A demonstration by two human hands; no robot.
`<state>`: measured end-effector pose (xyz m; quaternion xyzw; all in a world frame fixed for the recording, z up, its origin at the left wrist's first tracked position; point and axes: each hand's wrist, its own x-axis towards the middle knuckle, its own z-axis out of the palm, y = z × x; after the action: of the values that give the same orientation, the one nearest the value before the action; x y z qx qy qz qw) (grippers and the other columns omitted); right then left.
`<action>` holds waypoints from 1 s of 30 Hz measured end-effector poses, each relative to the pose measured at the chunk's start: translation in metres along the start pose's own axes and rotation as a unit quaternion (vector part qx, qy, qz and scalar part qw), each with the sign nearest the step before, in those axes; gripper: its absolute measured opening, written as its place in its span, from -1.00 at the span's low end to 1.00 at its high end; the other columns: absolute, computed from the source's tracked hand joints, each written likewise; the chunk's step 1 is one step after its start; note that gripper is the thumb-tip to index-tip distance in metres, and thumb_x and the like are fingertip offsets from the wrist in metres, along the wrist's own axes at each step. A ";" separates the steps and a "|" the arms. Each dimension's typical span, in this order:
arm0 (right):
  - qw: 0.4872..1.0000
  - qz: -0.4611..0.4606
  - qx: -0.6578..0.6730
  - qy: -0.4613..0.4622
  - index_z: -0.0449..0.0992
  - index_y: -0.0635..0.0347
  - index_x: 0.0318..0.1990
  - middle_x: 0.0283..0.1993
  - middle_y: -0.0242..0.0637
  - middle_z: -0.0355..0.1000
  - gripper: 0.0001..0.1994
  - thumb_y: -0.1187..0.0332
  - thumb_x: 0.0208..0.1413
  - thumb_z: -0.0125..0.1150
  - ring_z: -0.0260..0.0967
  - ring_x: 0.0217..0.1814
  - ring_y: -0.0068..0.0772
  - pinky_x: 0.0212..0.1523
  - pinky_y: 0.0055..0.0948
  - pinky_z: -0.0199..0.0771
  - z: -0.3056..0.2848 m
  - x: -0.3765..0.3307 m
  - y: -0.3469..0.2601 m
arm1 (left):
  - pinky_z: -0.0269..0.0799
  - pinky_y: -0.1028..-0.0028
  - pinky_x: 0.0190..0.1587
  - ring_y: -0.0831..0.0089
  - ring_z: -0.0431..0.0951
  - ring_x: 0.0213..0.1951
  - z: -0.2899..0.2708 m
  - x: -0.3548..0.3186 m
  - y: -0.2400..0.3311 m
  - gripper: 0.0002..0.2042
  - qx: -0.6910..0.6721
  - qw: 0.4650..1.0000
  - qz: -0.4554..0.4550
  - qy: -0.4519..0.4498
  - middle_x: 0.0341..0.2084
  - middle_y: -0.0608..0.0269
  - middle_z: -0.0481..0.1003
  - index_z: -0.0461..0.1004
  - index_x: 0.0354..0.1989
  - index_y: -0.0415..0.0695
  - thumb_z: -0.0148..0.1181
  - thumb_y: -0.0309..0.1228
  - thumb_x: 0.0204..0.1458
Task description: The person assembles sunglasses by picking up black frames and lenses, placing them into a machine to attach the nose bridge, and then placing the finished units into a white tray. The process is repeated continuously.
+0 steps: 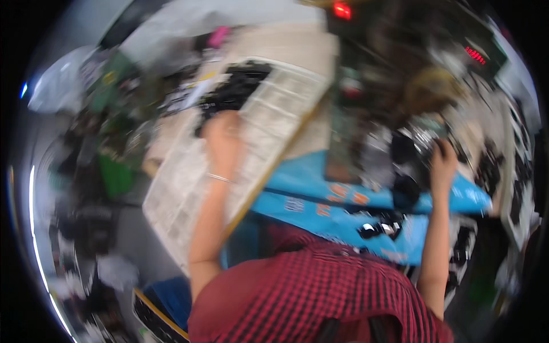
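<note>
One pale counter, its far part bare. One white gridded tray, set diagonally, long side running from upper right to lower left. One blue sheet with orange marks, to the right of the tray. One cluster of black pieces, lying in the tray's far end. Two bare hands, blurred: left hand at the cluster's near edge, right hand beside a dark rounded item above the sheet; whether either grip holds anything, I cannot tell. One thin bracelet, left wrist.
</note>
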<state>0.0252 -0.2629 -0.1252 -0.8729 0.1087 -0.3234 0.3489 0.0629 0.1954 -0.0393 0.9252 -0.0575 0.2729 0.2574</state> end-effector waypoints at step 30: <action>0.875 0.145 0.436 -0.150 0.26 0.41 0.13 -0.31 -0.29 0.50 -0.44 0.58 -0.10 0.28 0.44 -0.19 -0.52 -0.09 -0.55 0.40 -0.007 0.007 -0.139 | 0.34 0.49 0.00 0.48 0.45 -0.14 0.008 0.008 0.150 -0.75 -0.610 0.789 0.073 -0.024 -0.20 0.19 0.45 0.32 0.05 -0.24 0.00 -0.51 0.21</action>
<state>0.0212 -0.1676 -0.0240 -0.6446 0.0286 -0.1492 0.7492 0.0363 0.0625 0.0255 0.5752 -0.2853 0.1767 0.7460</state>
